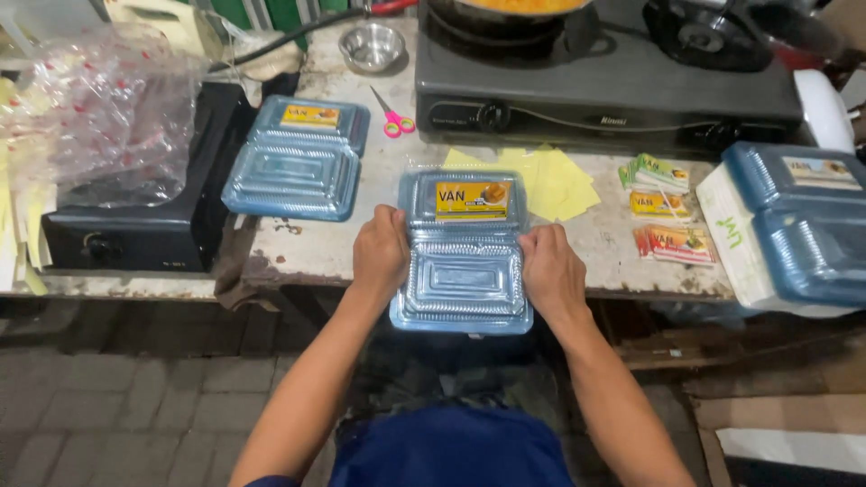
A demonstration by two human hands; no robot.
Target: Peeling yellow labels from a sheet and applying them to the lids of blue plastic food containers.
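**While gripping a clear box from both sides: two hands at the table edge**

While stretching forward from the bottom of the view, both bare forearms converging on the worn table (pixel 325 248), elbows wide, wrists nearly straight. Spanning the far side, a dark gas stove (pixel 604 86), a pan sitting on its left burner. Slumping at the far left, a crumpled clear plastic bag (pixel 99 108) over a black box (pixel 144 225). Resting at the right edge, a stack of blue-tinted lidded boxes (pixel 794 225). Lying left of centre, an opened clear box (pixel 298 158) with a yellow label.

Sitting at the near edge and hanging partly over it, the hinged clear plastic box (pixel 463 252), opened flat, labelled half away from the body. Clamping its left side, the left hand (pixel 381 252), fingers curled over the rim near the hinge, thumb tucked inward. Clamping its right side likewise, the right hand (pixel 550 271), knuckles up, fingers wrapping the edge.

Lying beyond the box, yellow paper sheets (pixel 555 180); spreading to the right, small printed labels (pixel 663 212). Standing farther back, a small steel bowl (pixel 372 45) and pink-handled scissors (pixel 393 117).
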